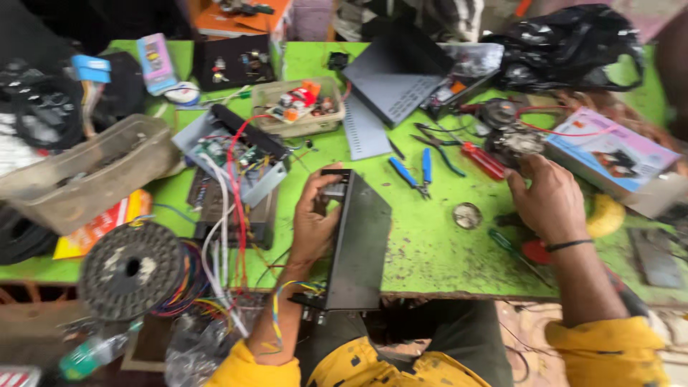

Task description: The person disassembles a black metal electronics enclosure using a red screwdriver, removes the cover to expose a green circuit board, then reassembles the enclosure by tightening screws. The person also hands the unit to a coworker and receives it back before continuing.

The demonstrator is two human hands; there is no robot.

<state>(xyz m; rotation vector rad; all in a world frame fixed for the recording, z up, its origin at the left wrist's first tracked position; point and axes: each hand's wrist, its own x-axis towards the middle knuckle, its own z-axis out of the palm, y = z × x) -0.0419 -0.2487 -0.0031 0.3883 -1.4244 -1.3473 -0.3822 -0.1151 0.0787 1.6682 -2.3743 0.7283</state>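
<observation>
My left hand [315,218] grips a black metal case [358,244] that stands tilted on its edge at the front of the green table [430,244]; the fingers curl over its upper end. Coloured wires [287,294] trail from the case's lower end across my forearm. My right hand [548,201] rests on the table to the right, its fingers curled at a round metal part with red wires [516,140]. What the fingers hold is hidden. A screwdriver with a red handle [527,251] lies just under that wrist.
Blue-handled pliers [416,172], a red screwdriver [481,159] and a small round tin [467,215] lie between my hands. An open circuit chassis with wires [236,158] sits left, a wire spool [132,269] at the front left, a pink box [609,150] at the right.
</observation>
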